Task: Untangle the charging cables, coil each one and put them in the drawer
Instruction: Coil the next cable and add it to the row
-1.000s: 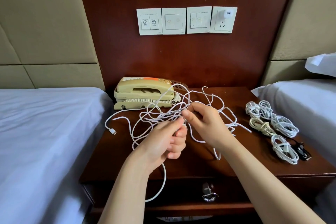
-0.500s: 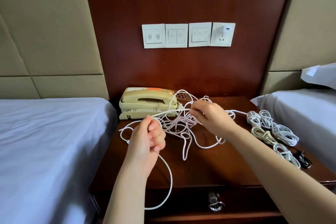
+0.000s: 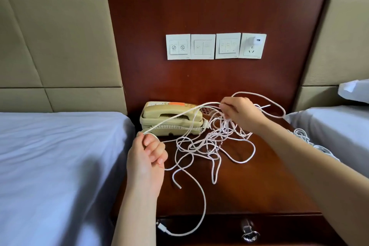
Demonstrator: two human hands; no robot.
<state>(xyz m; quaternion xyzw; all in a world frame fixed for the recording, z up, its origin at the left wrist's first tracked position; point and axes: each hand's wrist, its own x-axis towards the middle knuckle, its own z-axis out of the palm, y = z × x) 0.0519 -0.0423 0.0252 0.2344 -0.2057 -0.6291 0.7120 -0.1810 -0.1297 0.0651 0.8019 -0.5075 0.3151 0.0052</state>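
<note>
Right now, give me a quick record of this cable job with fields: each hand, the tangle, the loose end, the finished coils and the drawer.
left hand: grips one white strand
right hand: pinches strands above the tangle
taut strand: runs between both hands, in front of the phone
tangle: white cables, knotted, on the nightstand
loose connector: hangs over the nightstand's front edge, before the drawer
coiled cables: right edge, partly hidden by the right forearm
drawer: looks closed
</note>
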